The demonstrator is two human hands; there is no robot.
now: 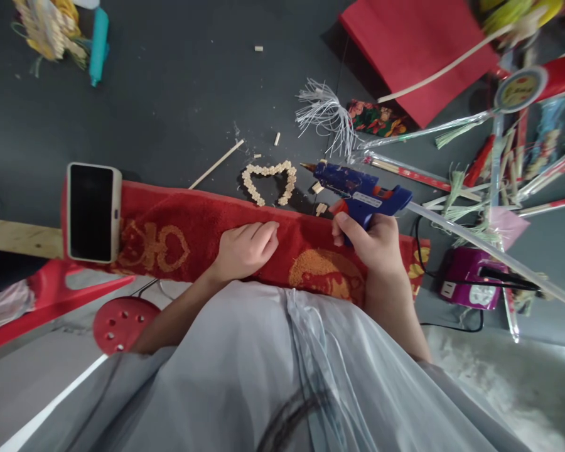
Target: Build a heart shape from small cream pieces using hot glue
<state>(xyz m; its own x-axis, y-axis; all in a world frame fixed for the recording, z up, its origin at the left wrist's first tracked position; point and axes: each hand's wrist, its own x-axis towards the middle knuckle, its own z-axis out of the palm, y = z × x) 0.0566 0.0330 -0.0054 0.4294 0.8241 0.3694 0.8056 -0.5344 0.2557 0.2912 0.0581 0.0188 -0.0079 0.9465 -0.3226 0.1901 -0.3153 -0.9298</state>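
My right hand point(374, 242) is wrapped round the handle of a blue hot glue gun point(353, 182), a finger near its orange trigger. The gun's nozzle points left, and a long clear glue stick point(494, 254) sticks out of its back. Just left of the nozzle, a heart-shaped outline point(269, 169) of small pale pieces lies on the table, its lower end open. My left hand point(247, 250) rests on a red patterned towel point(202, 220) below the outline. Its fingers are curled closed, and whatever may be inside them is hidden.
A phone point(94, 212) lies on the towel's left end. Beyond the outline are a thin stick point(216, 164) and small cut bits. Red paper point(419, 50), white strands point(327, 119), wrapped sticks and a purple power socket point(473, 276) with a black cable crowd the right side.
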